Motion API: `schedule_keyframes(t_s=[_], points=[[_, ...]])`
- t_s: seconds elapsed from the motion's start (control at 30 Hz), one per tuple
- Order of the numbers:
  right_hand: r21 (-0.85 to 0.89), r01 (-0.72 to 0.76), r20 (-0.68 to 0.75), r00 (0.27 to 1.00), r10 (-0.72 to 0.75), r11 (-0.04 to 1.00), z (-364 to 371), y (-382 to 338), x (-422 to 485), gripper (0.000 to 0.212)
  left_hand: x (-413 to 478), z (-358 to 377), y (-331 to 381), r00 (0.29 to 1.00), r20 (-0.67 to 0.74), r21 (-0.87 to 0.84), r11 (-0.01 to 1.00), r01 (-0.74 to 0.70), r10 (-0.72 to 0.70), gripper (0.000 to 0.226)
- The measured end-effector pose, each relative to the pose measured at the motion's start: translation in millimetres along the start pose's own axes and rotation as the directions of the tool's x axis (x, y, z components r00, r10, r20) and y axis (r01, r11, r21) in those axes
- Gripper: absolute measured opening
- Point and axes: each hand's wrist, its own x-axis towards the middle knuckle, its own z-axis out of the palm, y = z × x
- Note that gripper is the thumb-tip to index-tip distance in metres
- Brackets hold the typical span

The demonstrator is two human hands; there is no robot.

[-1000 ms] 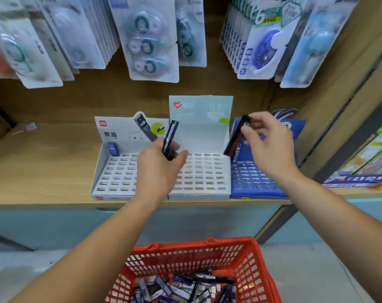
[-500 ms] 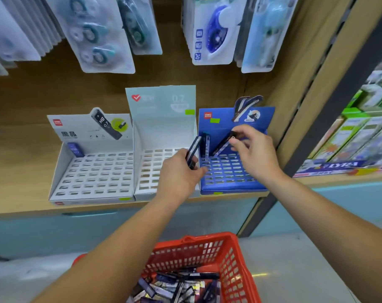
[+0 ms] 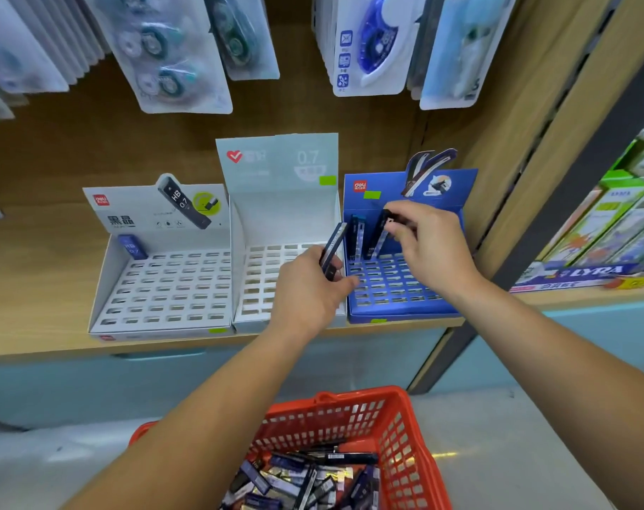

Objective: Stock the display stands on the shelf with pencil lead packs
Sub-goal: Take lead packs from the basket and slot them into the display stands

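Near the frame's centre the left hand grips a dark pack and would best wait beside the blue stand. Further right, the right hand pinches a second pack over the back row, which should go straight down into its slot. The packs look slim, flat and blue-black, and many more lie in the red basket at the bottom.
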Motion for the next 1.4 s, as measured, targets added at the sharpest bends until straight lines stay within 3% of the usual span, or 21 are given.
schedule_keyframes(t_s=[0.17, 0.3, 0.53, 0.87, 1.13, 1.4], points=[[-0.052, 0.026, 0.044, 0.999, -0.024, 0.998, 9, 2, -6, 0.023, 1, 1, 0, 1.000, -0.001, 0.018, 1.000, -0.004, 0.004, 0.027], [0.048, -0.104, 0.017, 0.995, 0.103, 0.993, 11, 0, 1, 0.020, 3, 0, 0, 1.000, 0.008, 0.018, 1.000, -0.004, 0.004, 0.027], [0.117, -0.200, -0.001, 0.979, 0.202, 0.973, 16, -3, 5, 0.015, -1, -2, 2, 1.000, 0.015, 0.006, 1.000, 0.012, -0.012, 0.028], [0.101, -0.244, 0.019, 0.970, 0.243, 0.965, 20, -3, 8, 0.014, 1, 3, 5, 0.999, 0.006, 0.065, 0.997, 0.034, -0.034, 0.027], [-0.056, -0.109, 0.085, 0.990, 0.113, 0.992, 17, 2, 4, 0.017, -3, 5, 8, 1.000, -0.014, 0.133, 0.991, 0.016, -0.014, 0.031], [-0.077, -0.100, 0.063, 0.992, 0.105, 0.992, 28, 4, 3, 0.020, 1, 7, 7, 1.000, -0.003, 0.182, 0.983, 0.015, -0.015, 0.037]])
